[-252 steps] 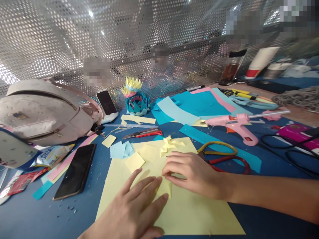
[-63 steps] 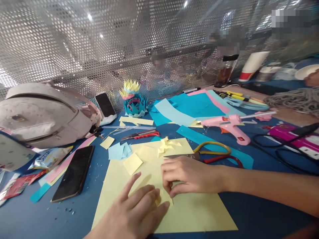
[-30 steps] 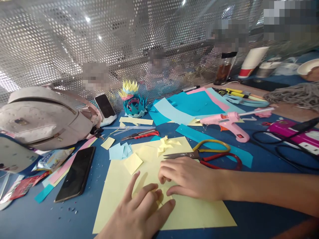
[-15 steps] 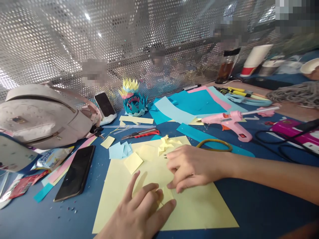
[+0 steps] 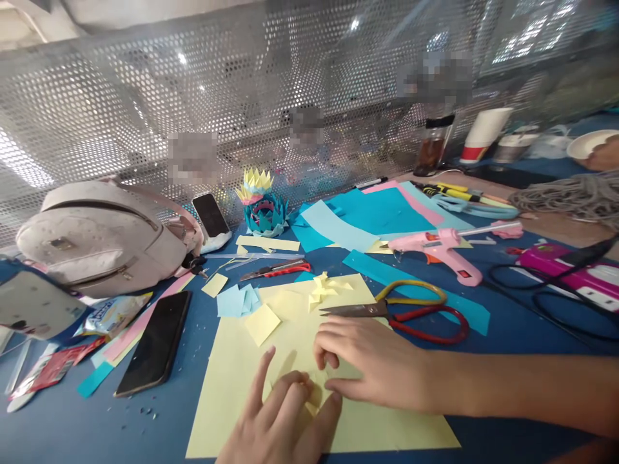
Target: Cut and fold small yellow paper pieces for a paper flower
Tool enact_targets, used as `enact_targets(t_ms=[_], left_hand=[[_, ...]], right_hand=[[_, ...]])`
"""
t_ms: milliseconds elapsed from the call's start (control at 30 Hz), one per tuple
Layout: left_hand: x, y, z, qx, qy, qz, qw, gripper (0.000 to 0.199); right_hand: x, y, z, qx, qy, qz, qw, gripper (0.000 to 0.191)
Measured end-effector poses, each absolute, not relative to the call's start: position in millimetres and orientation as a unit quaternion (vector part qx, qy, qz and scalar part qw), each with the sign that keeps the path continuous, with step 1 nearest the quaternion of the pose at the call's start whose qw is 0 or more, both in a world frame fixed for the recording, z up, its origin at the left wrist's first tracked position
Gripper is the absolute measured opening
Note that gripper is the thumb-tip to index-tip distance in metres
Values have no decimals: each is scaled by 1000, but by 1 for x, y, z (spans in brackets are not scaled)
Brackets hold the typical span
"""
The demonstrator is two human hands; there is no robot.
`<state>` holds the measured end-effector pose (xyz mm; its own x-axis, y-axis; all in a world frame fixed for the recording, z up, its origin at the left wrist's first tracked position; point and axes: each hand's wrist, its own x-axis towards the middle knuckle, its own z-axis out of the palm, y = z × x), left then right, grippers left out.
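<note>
A small yellow paper piece [image 5: 316, 394] lies on the large yellow sheet [image 5: 232, 386], partly hidden by my fingers. My left hand [image 5: 285, 419] holds it with thumb and bent fingers, the index finger raised. From the right, my right hand [image 5: 370, 361] reaches over the sheet with curled fingers, its thumb beside the same piece. Just beyond it rest scissors [image 5: 382, 309] with one yellow and one red handle. Folded yellow pieces [image 5: 326, 288], a yellow square [image 5: 262, 324] and light blue squares [image 5: 236, 301] sit near the sheet's far edge.
A black phone [image 5: 155, 345] and snack packets [image 5: 113, 314] lie left, before a pale backpack [image 5: 106, 238]. Behind stand a layered paper flower [image 5: 264, 206] and a propped phone [image 5: 210, 214]. A cutter [image 5: 275, 269] lies mid-table; a pink glue gun [image 5: 447, 248] is right.
My right hand has moved nearer to me and toward the small piece, uncovering the scissors. My left hand has barely shifted, and the camera view has tilted up slightly.
</note>
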<state>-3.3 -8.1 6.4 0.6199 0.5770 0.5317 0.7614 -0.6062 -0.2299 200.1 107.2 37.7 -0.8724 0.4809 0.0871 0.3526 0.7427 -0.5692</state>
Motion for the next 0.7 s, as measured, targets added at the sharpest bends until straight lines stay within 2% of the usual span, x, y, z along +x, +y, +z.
enact_targets(t_ms=[267,433,633,700], left_hand=[[-8,6,7,-848,-334,-391,127,33],[-5,7,-2,-843,-354,-387,118,31],[4,4,0,-830,-373,-382,163,37],[2,3,5,-840,-377,-347,179,37]], right_hand=[[205,102,36,-235,-934,249,101,25],[207,99,32,-235,-930,263,105,26],[204,101,30,-221,-923,288,127,25],[203,103,31,-222,-924,282,131,25]])
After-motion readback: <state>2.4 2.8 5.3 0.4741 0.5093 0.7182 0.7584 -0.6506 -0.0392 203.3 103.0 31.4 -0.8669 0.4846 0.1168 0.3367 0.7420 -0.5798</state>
